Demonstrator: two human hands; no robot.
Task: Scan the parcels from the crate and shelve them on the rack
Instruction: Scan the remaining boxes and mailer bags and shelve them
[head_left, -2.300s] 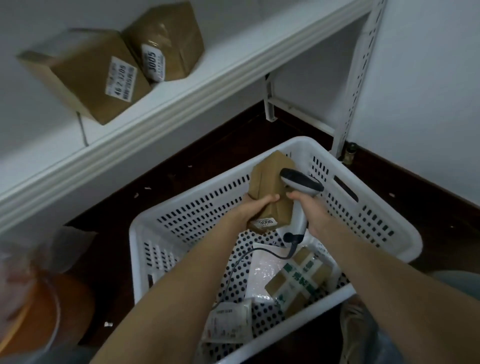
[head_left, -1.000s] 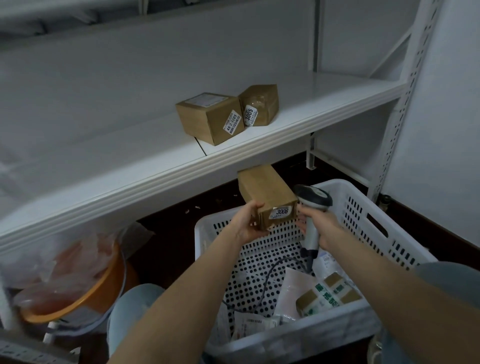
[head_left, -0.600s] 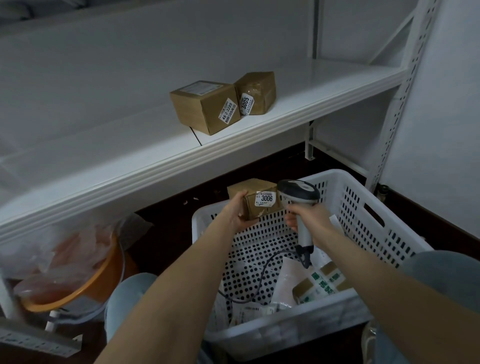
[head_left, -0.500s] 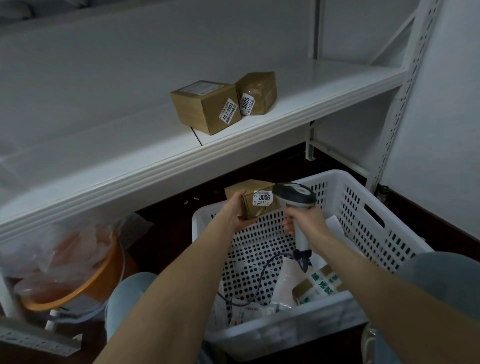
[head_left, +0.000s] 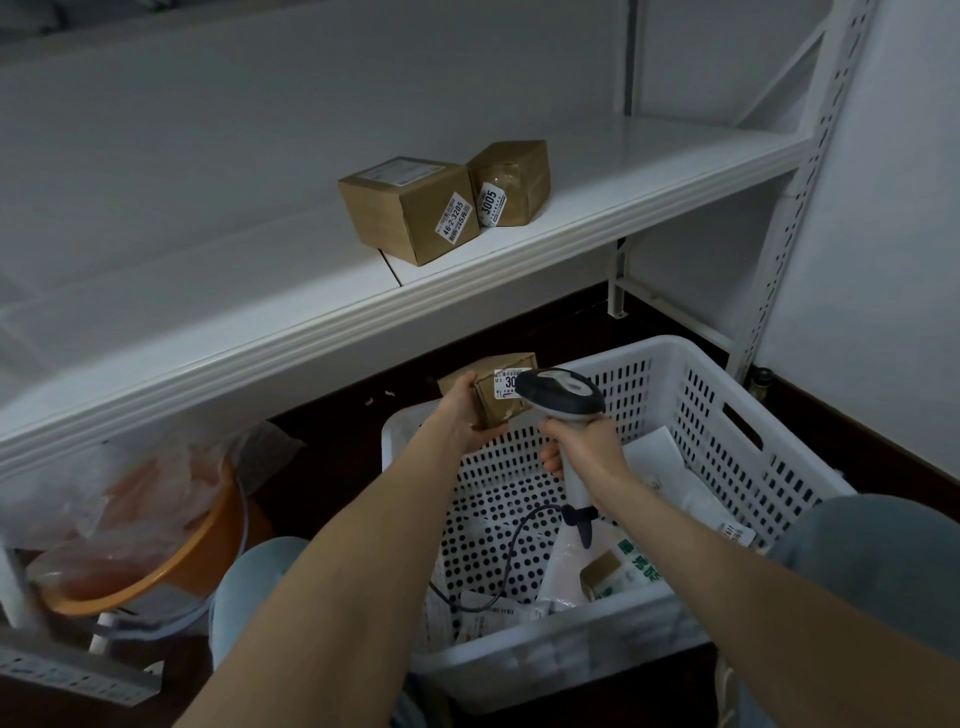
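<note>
My left hand (head_left: 460, 410) grips a small brown parcel (head_left: 491, 402) above the far rim of the white crate (head_left: 727, 415). Its white label faces me and is partly hidden by the scanner head. My right hand (head_left: 584, 447) holds the grey handheld scanner (head_left: 561, 397) by its handle, the head right in front of the label. The scanner's cable runs down into the crate. Two brown parcels, one labelled 46-2-3205 (head_left: 410, 208) and one labelled 3005 (head_left: 511, 182), stand side by side on the white rack shelf (head_left: 623, 171).
Several flat bags and a taped box (head_left: 618, 571) lie in the crate. An orange basin (head_left: 156, 561) wrapped in plastic sits under the shelf at the left. A perforated rack upright (head_left: 800, 192) stands at the right by the wall. My knees flank the crate.
My left hand has turned the parcel so that its label faces me and lowered it slightly. The scanner head has moved left, up to the label, and now covers part of it.
</note>
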